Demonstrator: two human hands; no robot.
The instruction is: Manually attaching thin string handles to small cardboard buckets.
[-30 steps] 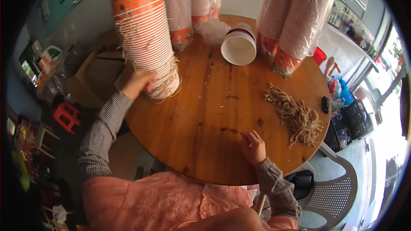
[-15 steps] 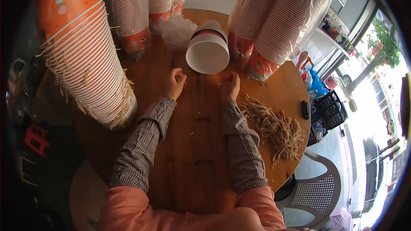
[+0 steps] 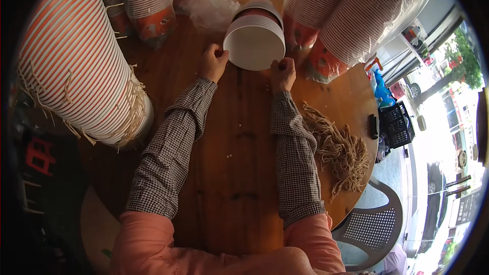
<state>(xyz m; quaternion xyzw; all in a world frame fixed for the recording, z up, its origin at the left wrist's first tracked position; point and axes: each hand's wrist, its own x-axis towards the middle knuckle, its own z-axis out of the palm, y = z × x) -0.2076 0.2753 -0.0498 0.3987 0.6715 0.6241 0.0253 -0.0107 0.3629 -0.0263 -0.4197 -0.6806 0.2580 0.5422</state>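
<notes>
A short stack of paper tubs [image 3: 254, 46] lies on its side in the far middle of the table, its white open mouth facing me. My left hand [image 3: 215, 64] is closed, with thumb and fingertips pinched at the left edge of the nearest tub's rim. On the rim's lower right, my right hand [image 3: 283, 75] is closed too, fingers curled against the edge. What lies inside either pinch is partly hidden by the fingers.
A tall stack of tubs [image 3: 86, 76] with straw-like strands around it leans at the left. Plastic-wrapped stacks [image 3: 377, 15] stand at the right and far left. A bundle of tan strings [image 3: 341, 155] lies right, near a black object [image 3: 373, 126]. Crumpled clear plastic [image 3: 209, 10] sits at the back.
Both hands have moved forward from the bare tabletop to the rim of the lying tubs. My view has shifted closer to the table.
</notes>
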